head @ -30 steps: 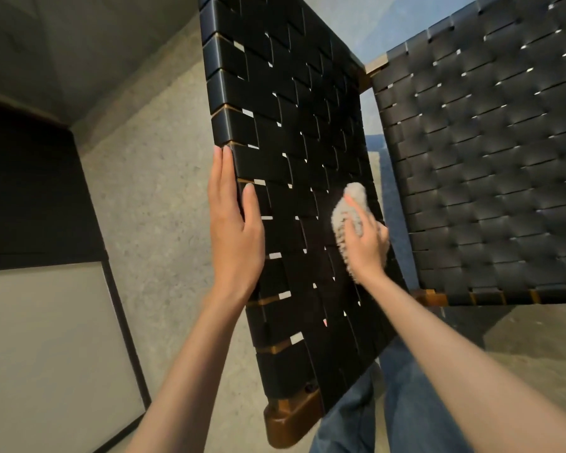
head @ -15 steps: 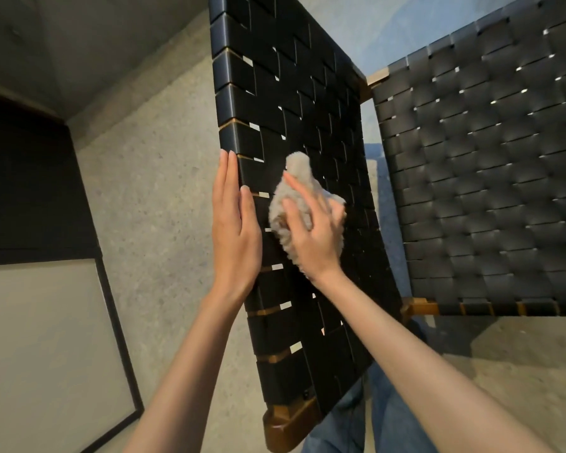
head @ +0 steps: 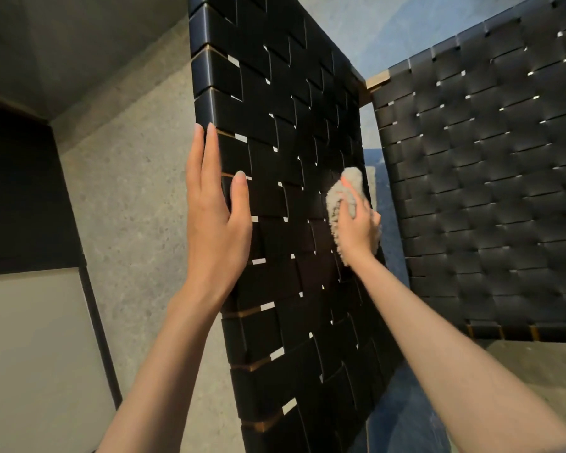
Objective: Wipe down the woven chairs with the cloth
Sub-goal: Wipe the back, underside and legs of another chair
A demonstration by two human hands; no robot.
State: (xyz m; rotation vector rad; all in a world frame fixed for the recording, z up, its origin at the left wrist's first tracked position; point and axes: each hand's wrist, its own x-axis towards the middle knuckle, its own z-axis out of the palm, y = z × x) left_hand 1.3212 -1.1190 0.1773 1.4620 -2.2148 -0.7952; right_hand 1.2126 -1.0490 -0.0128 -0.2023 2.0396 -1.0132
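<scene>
A black woven chair panel (head: 275,103) stands on edge in front of me, its straps wrapped over a wooden frame. My left hand (head: 214,217) lies flat with straight fingers against the panel's left edge. My right hand (head: 360,230) grips a bunched beige fluffy cloth (head: 339,197) and presses it on the weave near the panel's right side. A second black woven chair panel (head: 490,178) stands behind, to the right.
A grey speckled concrete floor (head: 128,197) spreads to the left. A dark framed panel with a pale surface (head: 30,338) sits at the lower left. A light wooden frame end (head: 378,80) shows between the two woven panels. Blue fabric shows at the bottom.
My right hand swept the cloth from the panel's right side to its left-middle, then back to the right side. My left hand stayed flat on the left edge.
</scene>
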